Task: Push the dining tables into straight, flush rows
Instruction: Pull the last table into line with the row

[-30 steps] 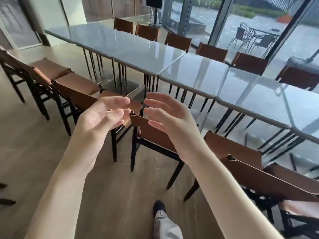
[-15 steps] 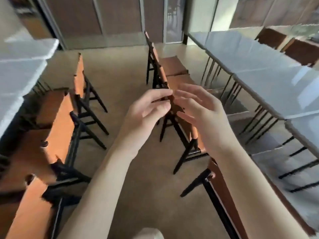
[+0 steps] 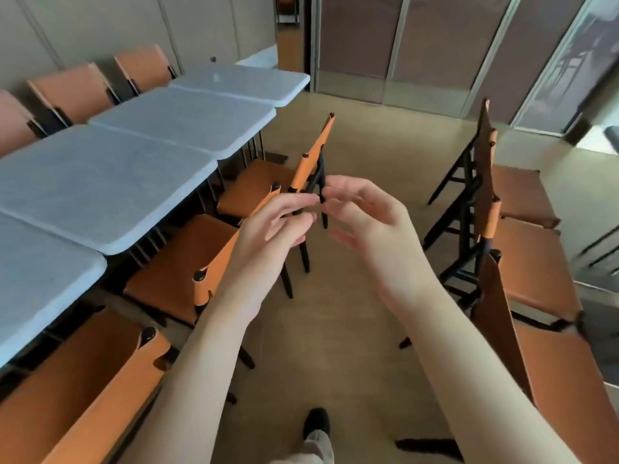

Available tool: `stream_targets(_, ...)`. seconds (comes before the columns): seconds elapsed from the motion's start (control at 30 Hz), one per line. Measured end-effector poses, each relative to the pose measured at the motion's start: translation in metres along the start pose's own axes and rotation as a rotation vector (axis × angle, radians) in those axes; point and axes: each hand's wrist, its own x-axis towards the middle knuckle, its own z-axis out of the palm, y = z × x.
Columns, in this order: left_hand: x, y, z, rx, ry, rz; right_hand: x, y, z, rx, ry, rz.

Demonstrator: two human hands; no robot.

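Note:
A row of grey-topped dining tables (image 3: pixel 100 182) runs along the left, from the near left edge to the far end (image 3: pixel 248 82); their edges meet in slightly stepped joints. My left hand (image 3: pixel 271 229) and my right hand (image 3: pixel 371 229) hover in mid-air over the aisle, close together, fingers loosely spread and holding nothing. Neither hand touches a table or chair.
Orange chairs (image 3: pixel 187 262) with black legs line the aisle side of the tables, and more (image 3: pixel 73 92) stand behind them by the wall. Another line of orange chairs (image 3: pixel 522 249) stands on the right. A beige floor aisle (image 3: pixel 351 346) runs between them; my shoe (image 3: pixel 316 423) shows below.
My view has swung left, from the window-side tables across the aisle to this other table row. My hands stay raised together in front of me, holding nothing.

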Motion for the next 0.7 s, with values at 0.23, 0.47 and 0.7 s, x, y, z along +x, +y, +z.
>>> stream_targets(0.23, 0.108, -0.016, -0.030, 0.053, 0.132, -0.042, 0.141, 0.009, 0.019, -0.006, -0.133, 0.035)
stream_targets(0.47, 0.195, -0.042, -0.049, 0.105, 0.299, -0.081, 0.256, 0.029, 0.028, 0.018, -0.230, 0.072)
stream_targets(0.7, 0.329, -0.074, -0.013, 0.075, 0.376, -0.085, 0.392, 0.052, -0.034, 0.040, -0.226, 0.053)
